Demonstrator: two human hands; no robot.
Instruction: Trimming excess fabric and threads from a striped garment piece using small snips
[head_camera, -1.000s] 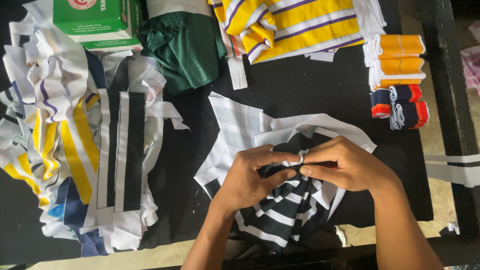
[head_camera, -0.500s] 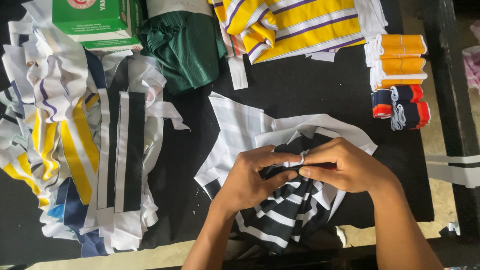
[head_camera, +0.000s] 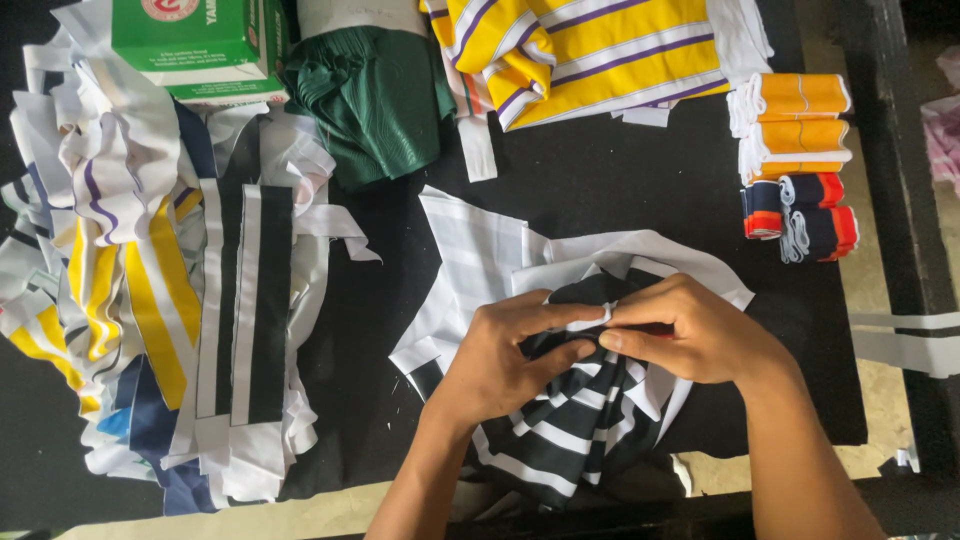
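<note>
Here both hands meet over the black-and-white striped fabric (head_camera: 560, 440) at the desk's (head_camera: 560, 170) near edge; left hand (head_camera: 500, 365) and right hand (head_camera: 695, 335) fingers pinched together, apparently on a small white strip (head_camera: 592, 320).

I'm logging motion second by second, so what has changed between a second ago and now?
Hardly anything. Both the left hand and right hand still pinch the black-and-white striped fabric at the same spot on the black table. The scrap pile and green box have not moved.
</note>
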